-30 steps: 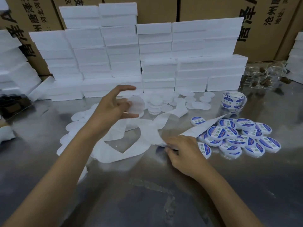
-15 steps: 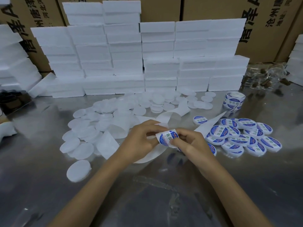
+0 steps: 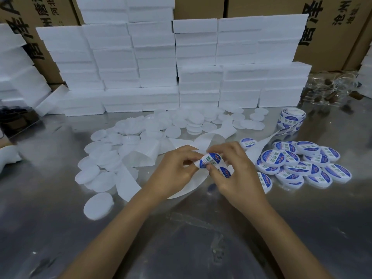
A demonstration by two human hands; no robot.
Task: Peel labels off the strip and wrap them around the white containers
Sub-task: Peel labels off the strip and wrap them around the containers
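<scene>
A: What are the hands doing?

B: They meet over the middle of the metal table. The left hand has its fingers curled in, pinching one edge of a blue-and-white label. The right hand is curled too, its thumb and fingertips gripping the other side of that label.

A: Is there a container under the label?

B: I cannot tell; the fingers hide whatever is behind it. The label bends in a curve between the two hands.

A: And the strip?

B: The white backing strip loops across the table just beyond the hands and runs right toward the label roll, which lies near the back right.

A: Where are the containers?

B: The plain white containers lie scattered to the left and behind the hands. The labelled containers are piled to the right, just beside the right hand.

A: Anything else?

B: White foam blocks are stacked along the back, with cardboard boxes behind them.
</scene>
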